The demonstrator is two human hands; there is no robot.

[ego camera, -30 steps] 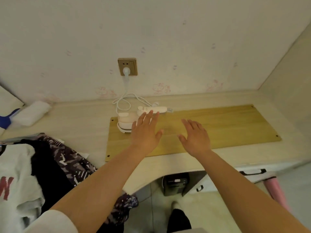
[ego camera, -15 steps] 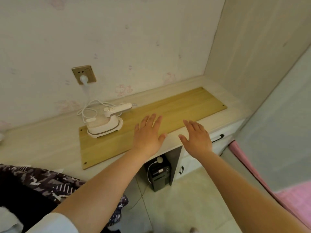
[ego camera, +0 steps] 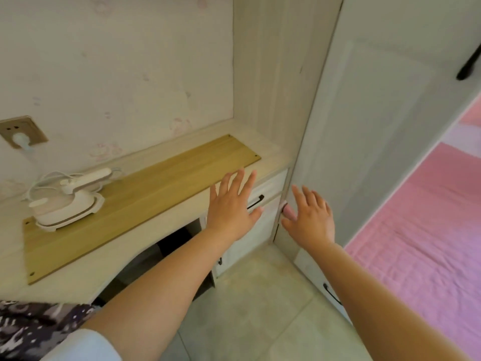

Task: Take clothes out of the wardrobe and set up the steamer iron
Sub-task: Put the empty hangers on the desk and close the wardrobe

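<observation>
Both hands are held out flat with fingers spread and grip nothing: the left hand (ego camera: 232, 205) at the centre of the view over the desk's drawer, the right hand (ego camera: 311, 217) just beside it at 3 o'clock, before the pale wardrobe door (ego camera: 364, 152). The white steamer iron (ego camera: 69, 204) sits at 9 o'clock on the wooden board (ego camera: 156, 183), its cord running up to the wall socket (ego camera: 22, 131).

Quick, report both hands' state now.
Left hand: open, fingers spread, holding nothing.
Right hand: open, fingers spread, holding nothing.
</observation>
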